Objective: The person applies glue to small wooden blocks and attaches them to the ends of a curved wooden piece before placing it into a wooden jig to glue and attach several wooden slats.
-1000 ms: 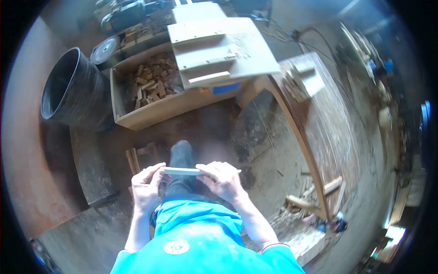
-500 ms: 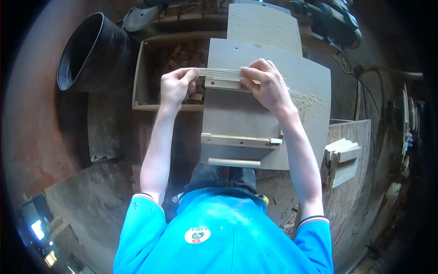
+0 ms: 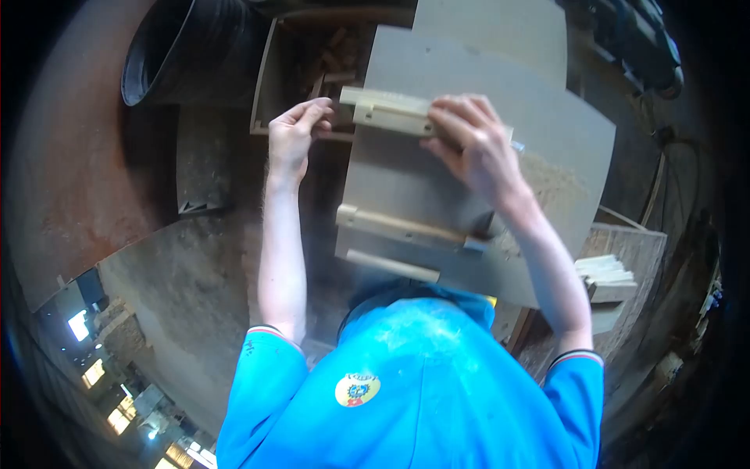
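Note:
My right hand [image 3: 476, 144] grips the right part of a pale wooden strip [image 3: 383, 98], its fingers wrapped over the wood. The strip lies along a wooden block with dark holes [image 3: 394, 119] on a grey board [image 3: 406, 168]. My left hand [image 3: 291, 141] is just off the strip's left end, its fingers curled together and nothing visible in them. Nearer my body, a wooden rail with holes [image 3: 398, 227] and a thinner light strip [image 3: 391, 266] lie across the board. My right palm and the strip's far end are partly hidden.
A wooden box [image 3: 268, 74] with offcuts stands beyond my left hand, next to a black bucket [image 3: 160, 55]. Sawdust [image 3: 551, 184] covers the board's right side. Stacked pale wood pieces [image 3: 605, 273] sit at the right. A dark machine [image 3: 637, 47] is at the upper right.
My left hand has let go of the strip's left end and is now apart from it. My right hand keeps its hold. The view has shifted and tilted.

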Available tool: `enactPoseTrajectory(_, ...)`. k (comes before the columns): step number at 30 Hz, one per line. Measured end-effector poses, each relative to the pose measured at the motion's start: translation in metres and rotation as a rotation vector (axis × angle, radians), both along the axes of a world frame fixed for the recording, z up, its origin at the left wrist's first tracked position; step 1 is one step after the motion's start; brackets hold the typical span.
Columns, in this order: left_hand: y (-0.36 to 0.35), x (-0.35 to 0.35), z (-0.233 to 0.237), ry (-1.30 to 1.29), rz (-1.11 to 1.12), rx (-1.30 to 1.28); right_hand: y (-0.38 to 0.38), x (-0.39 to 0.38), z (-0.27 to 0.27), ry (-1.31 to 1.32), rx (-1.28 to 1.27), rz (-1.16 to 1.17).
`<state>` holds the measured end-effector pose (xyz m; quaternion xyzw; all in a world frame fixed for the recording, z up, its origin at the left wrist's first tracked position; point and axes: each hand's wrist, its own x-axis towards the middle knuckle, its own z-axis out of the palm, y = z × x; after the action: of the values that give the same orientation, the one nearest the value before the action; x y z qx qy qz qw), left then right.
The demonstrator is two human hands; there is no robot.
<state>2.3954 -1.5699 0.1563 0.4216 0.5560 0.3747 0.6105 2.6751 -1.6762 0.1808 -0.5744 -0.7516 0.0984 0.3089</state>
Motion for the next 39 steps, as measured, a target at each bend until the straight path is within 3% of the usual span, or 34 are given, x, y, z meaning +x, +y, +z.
enactPoseTrajectory(1, -0.010, -0.014, -0.010, -0.013, 0.091, -0.007, 0.000, 0.000, -0.001, -0.023, 0.061, 0.017)
enactPoseTrajectory(4, -0.059, -0.071, -0.116, 0.406, 0.060, -0.041, -0.002, -0.007, 0.002, -0.017, 0.111, -0.028)
enactPoseTrajectory(6, -0.103, -0.078, -0.205, 0.482, -0.183, -0.107, -0.001, -0.014, 0.001, -0.088, 0.192, -0.078)
enactPoseTrajectory(7, -0.122, -0.065, -0.238, 0.465, -0.296, -0.133, -0.001, -0.017, 0.000, -0.114, 0.205, -0.074)
enactPoseTrajectory(9, -0.148, -0.011, -0.268, 0.329, -0.303, -0.071, 0.001, -0.018, -0.001, -0.142, 0.210, -0.098)
enactPoseTrajectory(13, -0.140, 0.063, -0.278, 0.180, -0.166, 0.053, 0.001, -0.015, -0.002, -0.196, 0.207, -0.084)
enactPoseTrajectory(39, -0.047, 0.092, -0.297, 0.044, -0.065, 0.127, 0.000, -0.020, 0.003, -0.205, 0.131, -0.180)
